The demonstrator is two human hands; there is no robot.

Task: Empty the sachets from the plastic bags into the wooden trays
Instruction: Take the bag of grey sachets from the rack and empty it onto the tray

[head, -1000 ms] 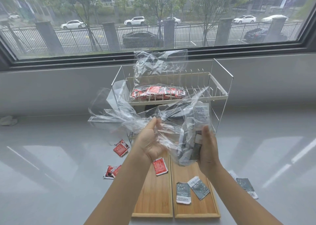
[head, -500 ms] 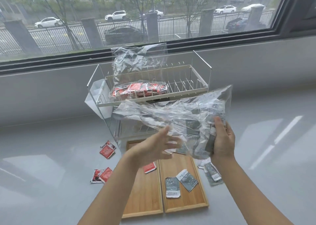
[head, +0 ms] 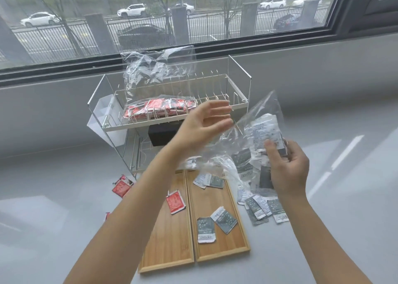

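The right hand (head: 287,171) grips a clear plastic bag (head: 256,145) of grey sachets, fingers (head: 271,152) and thumb curled round it, held above the bench (head: 64,208) just right of the two wooden trays (head: 217,247). The left hand (head: 202,128) hovers with fingers straight and spread, holding nothing, beside the bag's loose edge. Grey sachets (head: 215,224) lie in the right tray, one red sachet (head: 175,201) in the left, and more grey ones (head: 265,210) on the bench. A second bag of red sachets (head: 159,109) rests on the wire rack (head: 215,83).
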